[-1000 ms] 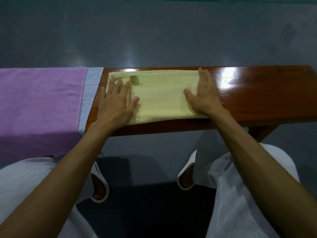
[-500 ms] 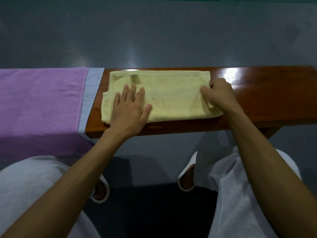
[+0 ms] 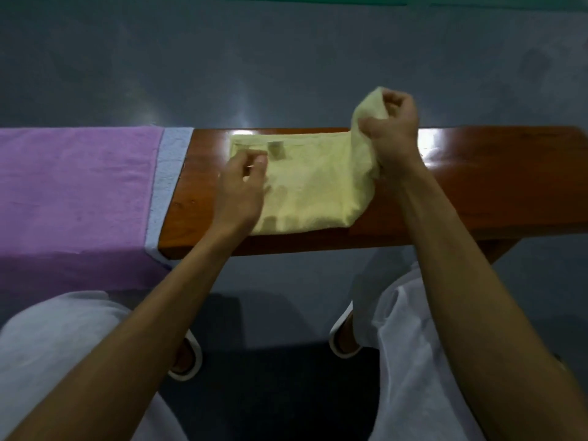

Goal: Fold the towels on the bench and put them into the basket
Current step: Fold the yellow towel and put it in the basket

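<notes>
1. Nearest the camera, the person's knees in pale trousers [image 3: 413, 329] are spread, with white slippers [image 3: 187, 361] planted on the floor. This looks like a seated stance that lets both forearms reach straight onto the work.
2. The wooden bench [image 3: 477, 173] runs across in front of the knees. The yellow towel [image 3: 311, 192] lies on it between the hands, already folded into a band, with its near edge close to the bench's near edge, within easy reach.
3. The left hand [image 3: 241, 186] sits over the towel's left end, probably to anchor it so the cloth does not slide. Its fingers [image 3: 256, 162] are bent and blurred, so I cannot tell whether they pinch the cloth or only rest on it.
4. The right hand [image 3: 391, 135] has the towel's right end bunched in its curled fingers [image 3: 399, 105] and raised clear of the bench. The cloth rises steeply from the flat part, and the lift looks like the start of carrying that end over to the left, halving the length.
5. A small grey label [image 3: 276, 148] shows near the towel's far left corner, which the next fold would likely cover.
6. To the left, a purple towel [image 3: 73, 186] is draped over the bench and hangs down its front. A pale blue towel [image 3: 168, 173] shows beneath it along its right border. Both look unfolded and waiting.
7. Beyond the bench there is only grey floor [image 3: 286, 58]. The basket is not in view, so no towel can be seen put away.
</notes>
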{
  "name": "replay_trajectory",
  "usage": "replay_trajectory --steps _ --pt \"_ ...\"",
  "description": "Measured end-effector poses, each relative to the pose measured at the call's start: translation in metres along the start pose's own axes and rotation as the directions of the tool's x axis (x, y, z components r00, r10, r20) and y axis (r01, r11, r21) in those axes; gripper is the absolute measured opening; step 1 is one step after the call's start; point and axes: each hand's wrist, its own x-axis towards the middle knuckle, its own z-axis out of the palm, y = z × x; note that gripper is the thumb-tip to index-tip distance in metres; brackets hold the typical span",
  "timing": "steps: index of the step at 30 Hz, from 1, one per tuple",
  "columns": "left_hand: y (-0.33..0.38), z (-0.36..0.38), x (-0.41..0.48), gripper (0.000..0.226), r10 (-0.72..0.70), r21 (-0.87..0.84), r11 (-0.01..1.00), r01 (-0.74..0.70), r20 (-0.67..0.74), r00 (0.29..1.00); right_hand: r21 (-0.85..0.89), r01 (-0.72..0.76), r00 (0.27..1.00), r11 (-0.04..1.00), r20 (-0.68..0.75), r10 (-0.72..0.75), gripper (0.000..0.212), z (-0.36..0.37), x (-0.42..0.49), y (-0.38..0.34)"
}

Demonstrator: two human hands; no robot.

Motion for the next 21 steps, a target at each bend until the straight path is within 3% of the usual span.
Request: replay_trajectory --steps 2,4,7,9,12,14,16,17,19,21 --pt "0.002 -0.016 0.011 0.03 -0.198 -0.24 0.95 0.198 0.026 0.98 0.045 0.071 0.99 0.996 0.123 -0.076 0.049 0.032 -0.016 -0.008" --pt "0.004 -0.03 0.018 0.044 -0.363 -0.415 0.824 0.386 0.136 0.922 0.022 0.13 0.948 0.991 0.291 -0.13 0.058 0.064 -0.036 -0.012" --pt "-0.003 -0.041 0.023 0.054 -0.394 -0.474 0.749 0.464 0.245 0.886 -0.105 0.169 0.852 0.98 0.515 -0.091 0.072 0.098 -0.062 -0.005" --pt "-0.008 -0.044 0.026 0.046 -0.32 -0.451 0.791 0.414 0.272 0.907 -0.138 0.11 0.858 0.984 0.512 -0.024 0.064 0.104 -0.068 0.0" --pt "-0.01 -0.048 0.027 0.029 -0.308 -0.224 0.912 0.344 0.183 0.934 -0.105 0.038 0.906 0.994 0.423 0.01 0.049 0.097 -0.06 0.0" --pt "-0.009 -0.047 0.026 0.036 -0.307 -0.119 0.939 0.322 0.13 0.943 -0.096 0.01 0.929 0.995 0.37 0.026 0.041 0.089 -0.054 0.001" --pt "-0.011 -0.047 0.026 0.042 -0.248 0.029 0.969 0.247 0.047 0.968 -0.208 0.063 0.951 0.976 0.309 0.004 0.037 0.084 -0.053 0.007" --pt "-0.013 -0.047 0.024 0.041 -0.195 0.134 0.971 0.196 -0.017 0.981 -0.346 0.153 0.962 0.926 0.268 -0.059 0.036 0.082 -0.054 0.011" --pt "-0.019 -0.046 0.021 0.041 -0.042 0.366 0.926 0.094 -0.149 0.988 -0.633 0.367 0.93 0.681 0.238 -0.28 0.036 0.081 -0.057 0.022" --pt "-0.021 -0.041 0.015 0.049 0.102 0.551 0.834 0.036 -0.217 0.971 -0.724 0.472 0.873 0.503 0.304 -0.382 0.044 0.083 -0.061 0.03"
